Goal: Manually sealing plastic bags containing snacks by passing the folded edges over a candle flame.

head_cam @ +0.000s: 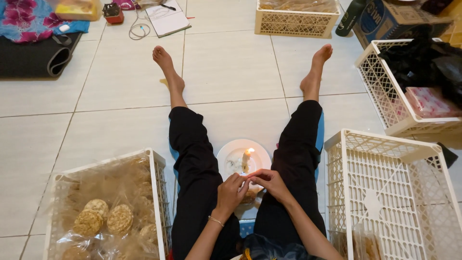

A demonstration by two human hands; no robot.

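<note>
Left hand (231,192) & right hand (270,182), each grip closed on small cookie pack (249,195), its long axis unclear, near upright lit candle (246,160) on white plate (260,153).

Low in the centre, the left hand (231,192) and right hand (269,182) cover most of a small brown item (249,197), too hidden to identify. The crate of round crackers (103,216) is cut off at the lower left; the white crate (385,192) at the lower right

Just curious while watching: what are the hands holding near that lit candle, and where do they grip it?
Both hands, left hand and right hand, pinch the top edge of a small packet.
</note>
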